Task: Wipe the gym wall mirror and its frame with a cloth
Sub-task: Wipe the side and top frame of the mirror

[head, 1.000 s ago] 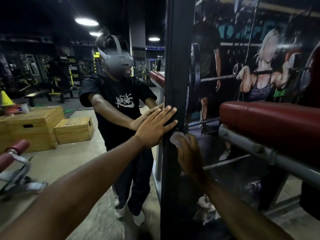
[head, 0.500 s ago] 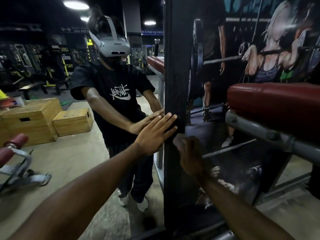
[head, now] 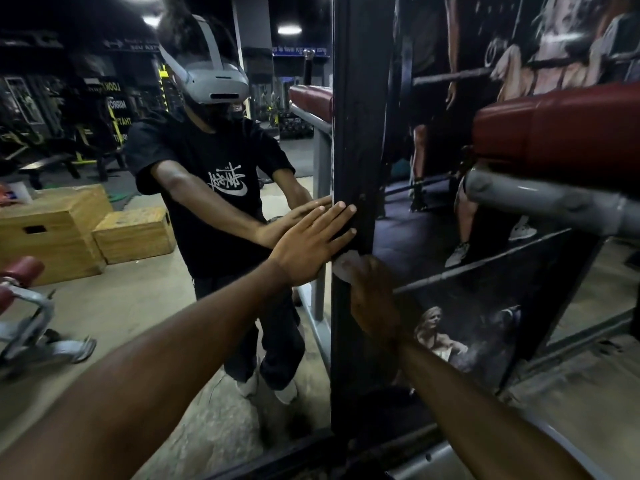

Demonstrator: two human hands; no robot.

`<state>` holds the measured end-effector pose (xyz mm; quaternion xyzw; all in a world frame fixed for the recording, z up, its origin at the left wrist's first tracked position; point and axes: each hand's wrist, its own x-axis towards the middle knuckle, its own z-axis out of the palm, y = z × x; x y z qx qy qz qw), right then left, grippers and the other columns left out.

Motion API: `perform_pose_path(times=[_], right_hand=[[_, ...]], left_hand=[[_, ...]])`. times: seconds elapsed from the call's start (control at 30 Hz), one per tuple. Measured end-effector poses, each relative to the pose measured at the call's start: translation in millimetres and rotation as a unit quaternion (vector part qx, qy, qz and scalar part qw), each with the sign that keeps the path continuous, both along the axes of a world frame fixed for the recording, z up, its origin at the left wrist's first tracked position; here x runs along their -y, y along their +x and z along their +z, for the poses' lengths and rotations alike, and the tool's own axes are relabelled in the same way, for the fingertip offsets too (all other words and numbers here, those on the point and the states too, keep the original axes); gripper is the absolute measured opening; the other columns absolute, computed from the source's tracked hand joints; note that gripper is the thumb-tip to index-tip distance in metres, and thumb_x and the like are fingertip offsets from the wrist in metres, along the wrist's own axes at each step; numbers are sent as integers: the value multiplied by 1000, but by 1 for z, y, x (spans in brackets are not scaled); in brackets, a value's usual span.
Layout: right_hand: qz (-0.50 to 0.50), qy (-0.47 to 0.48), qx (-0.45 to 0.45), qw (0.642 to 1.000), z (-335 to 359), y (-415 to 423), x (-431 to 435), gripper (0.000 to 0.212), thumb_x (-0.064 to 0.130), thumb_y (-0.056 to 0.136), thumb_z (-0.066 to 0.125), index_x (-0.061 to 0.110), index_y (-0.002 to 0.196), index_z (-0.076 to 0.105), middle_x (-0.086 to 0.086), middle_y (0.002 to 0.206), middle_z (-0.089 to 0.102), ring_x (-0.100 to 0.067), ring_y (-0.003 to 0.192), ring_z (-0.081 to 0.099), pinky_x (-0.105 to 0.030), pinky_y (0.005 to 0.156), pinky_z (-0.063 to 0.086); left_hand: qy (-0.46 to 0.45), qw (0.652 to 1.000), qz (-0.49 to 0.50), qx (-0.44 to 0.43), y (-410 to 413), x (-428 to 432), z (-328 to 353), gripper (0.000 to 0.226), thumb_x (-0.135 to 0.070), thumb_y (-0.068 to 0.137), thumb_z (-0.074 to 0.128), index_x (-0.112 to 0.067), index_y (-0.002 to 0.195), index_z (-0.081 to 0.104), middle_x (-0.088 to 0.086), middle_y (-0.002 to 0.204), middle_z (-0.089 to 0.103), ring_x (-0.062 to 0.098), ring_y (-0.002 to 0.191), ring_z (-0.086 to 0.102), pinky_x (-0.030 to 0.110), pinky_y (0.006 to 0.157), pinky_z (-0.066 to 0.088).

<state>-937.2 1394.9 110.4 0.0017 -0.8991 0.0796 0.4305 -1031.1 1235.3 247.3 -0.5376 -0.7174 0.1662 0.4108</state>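
Your right hand (head: pixel 374 299) holds the white cloth (head: pixel 346 266) against the black frame (head: pixel 360 133), right of the mirror (head: pixel 121 289); your left hand (head: pixel 308 247) lies flat, fingers straight, just above. The cloth looks soft and light: grip it bunched under your fingers.

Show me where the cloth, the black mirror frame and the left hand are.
cloth (head: pixel 346 266): head view, on the white patch that shows.
black mirror frame (head: pixel 360 133): head view, on its bare upper stretch.
left hand (head: pixel 308 245): head view, on the back of the hand.
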Motion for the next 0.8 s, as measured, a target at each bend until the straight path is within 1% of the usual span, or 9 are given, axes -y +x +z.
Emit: perform_pose_path(times=[0.07,0.13,0.23,0.3,0.37,0.47,0.57,0.67,0.8], right_hand=[[14,63,20,998,-9,-9,-3,54,4,88,68,17,140,57,-10,145,47,-34,131,46,-50,117,34],[48,109,58,991,-35,-11,-14,59,7,88,65,22,144,52,-5,145,47,-34,127,50,-47,117,29],[66,192,111,973,-67,-9,-24,53,19,95,53,28,146,43,-3,144,52,-35,118,58,-56,104,44],[33,172,99,980,-75,-8,-23,37,24,97,53,25,133,58,-9,127,64,-35,105,64,-55,89,52],[-21,105,35,994,-74,-7,-19,24,25,97,57,19,116,69,-12,113,67,-36,101,65,-54,85,54],[-37,-36,-103,993,-86,-4,-21,38,18,95,64,21,133,61,-15,128,52,-36,111,54,-48,91,48],[-23,-103,-139,985,-109,-18,-19,58,12,93,67,30,144,47,-11,136,37,-31,118,46,-44,94,48],[2,-74,-157,985,-146,-27,-17,56,17,93,66,32,141,43,-11,133,40,-32,118,45,-46,95,49],[60,5,-130,990,-180,-16,-26,47,22,83,60,33,128,48,-8,116,47,-27,108,48,-45,83,54]], left_hand=[[0,1000,6,11,2,-1,1,69,-26,90,30,-20,159,32,17,170,3,34,157,5,46,126,2],[13,1000,9,8,4,-2,-5,62,-27,95,35,-21,157,36,18,169,8,35,157,9,46,126,2],[4,1000,-2,-15,2,-5,-30,59,-32,96,28,-23,152,46,18,168,18,36,156,15,45,125,0],[-5,999,2,-44,1,-10,-52,61,-38,94,27,-24,147,52,18,166,24,37,155,20,47,124,4],[-8,998,2,-67,-1,-14,-71,59,-41,91,34,-25,143,57,18,165,28,38,153,24,50,124,9],[9,996,-7,-86,-2,-15,-92,57,-35,91,34,-23,139,61,17,162,35,39,150,32,52,122,21],[52,993,-28,-99,-10,-14,-106,55,-26,90,43,-20,142,57,15,162,36,36,150,32,50,122,25],[88,988,-34,-119,-20,-15,-127,63,-18,85,59,-19,147,51,13,164,32,33,152,28,48,122,23],[124,985,-39,-113,-20,-15,-140,56,-20,94,56,-20,149,49,12,165,30,30,153,27,45,123,22]])
